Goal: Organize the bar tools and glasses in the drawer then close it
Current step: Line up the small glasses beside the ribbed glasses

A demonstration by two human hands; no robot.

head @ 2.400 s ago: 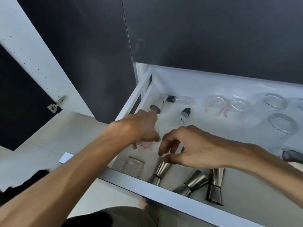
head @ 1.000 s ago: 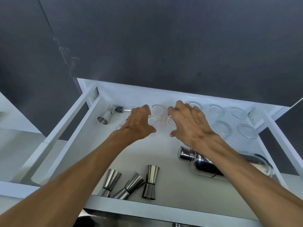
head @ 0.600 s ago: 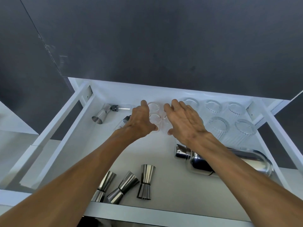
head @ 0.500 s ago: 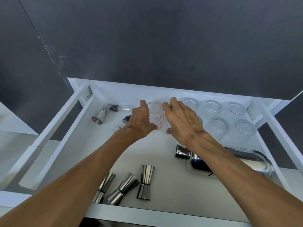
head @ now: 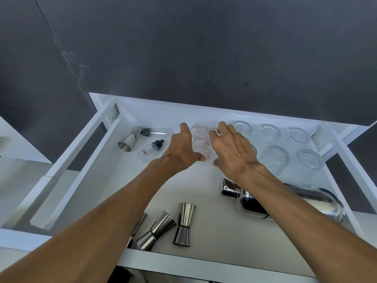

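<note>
Step in hand: both hands herd the small clear shot glasses [head: 201, 144] into a block at the back of the open white drawer [head: 98, 148].
Left hand [head: 180, 149]: fingers apart, cupped against the glasses' left side.
Right hand [head: 232, 152]: fingers spread loosely, flat against their right side, clamped on nothing.
Doing it well: I judge an even squeeze from both sides, kept low, avoids tipping.
Beyond the right fingers: tall ribbed clear tumblers [head: 291, 148], just beside.
Beyond the left fingers: a small clear dropper bottle [head: 150, 151].
Open room: bare floor toward the wrists, before the lying steel cocktail shaker [head: 289, 203] and the steel hourglass jiggers [head: 163, 227].
</note>
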